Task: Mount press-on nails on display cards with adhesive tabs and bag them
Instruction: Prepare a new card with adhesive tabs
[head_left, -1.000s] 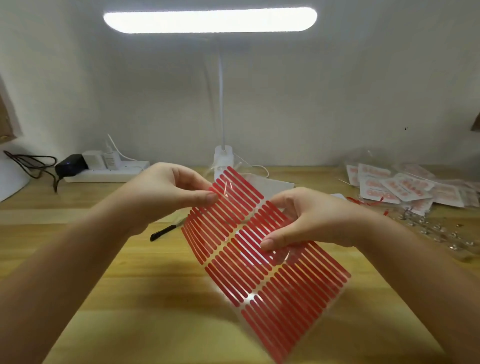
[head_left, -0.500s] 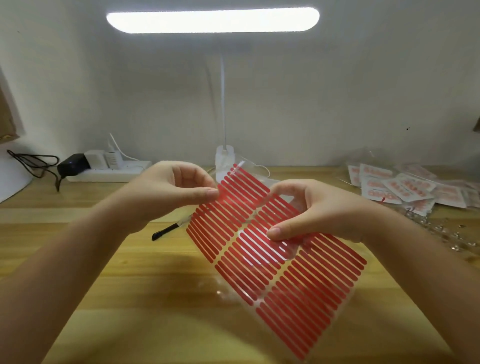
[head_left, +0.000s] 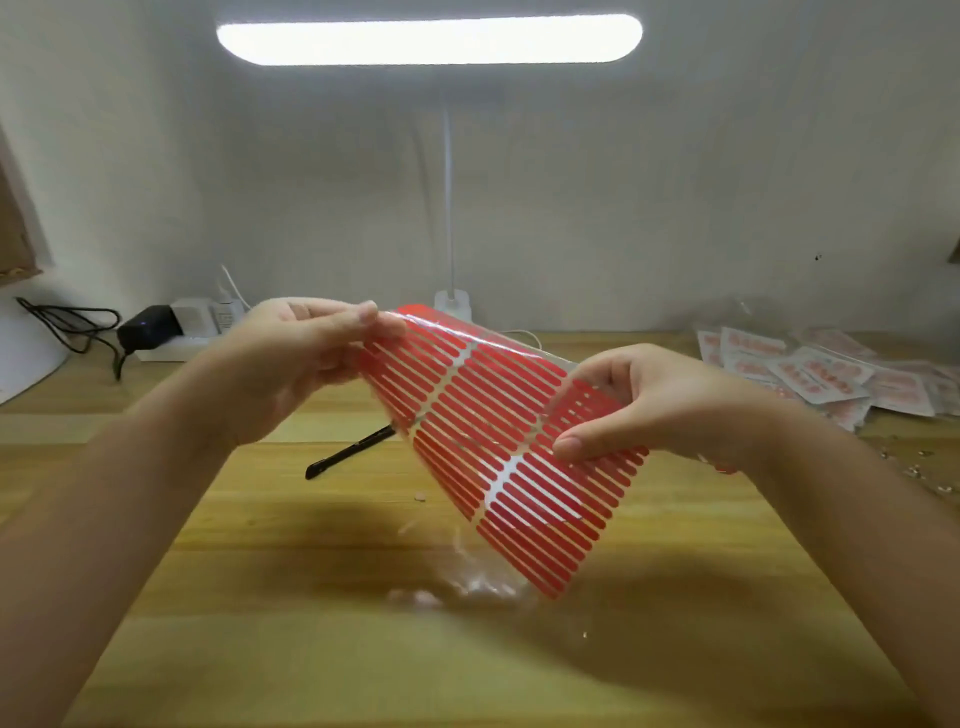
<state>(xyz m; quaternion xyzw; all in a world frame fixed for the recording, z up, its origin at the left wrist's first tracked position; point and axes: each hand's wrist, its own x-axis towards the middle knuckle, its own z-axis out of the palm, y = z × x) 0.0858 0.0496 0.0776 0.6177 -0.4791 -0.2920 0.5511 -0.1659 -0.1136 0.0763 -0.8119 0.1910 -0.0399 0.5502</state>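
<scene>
A clear sheet of red adhesive strips (head_left: 488, 436) hangs tilted in the air above the wooden table (head_left: 260, 597). My left hand (head_left: 291, 364) pinches its upper left corner. My right hand (head_left: 649, 405) grips the sheet's right edge, thumb on the front and fingers behind. The sheet's lower corner points down toward some crumpled clear film (head_left: 467, 587) lying on the table.
A black thin tool (head_left: 348, 453) lies on the table behind the sheet. Bagged nail cards (head_left: 810, 369) are piled at the right, with small clear bits (head_left: 919, 467) scattered near them. A desk lamp (head_left: 451, 301) stands at the back; a power strip (head_left: 192, 327) sits back left.
Both hands have lifted the sheet and turned it flatter. The left hand shifted up to the top corner and the right hand moved to the right edge.
</scene>
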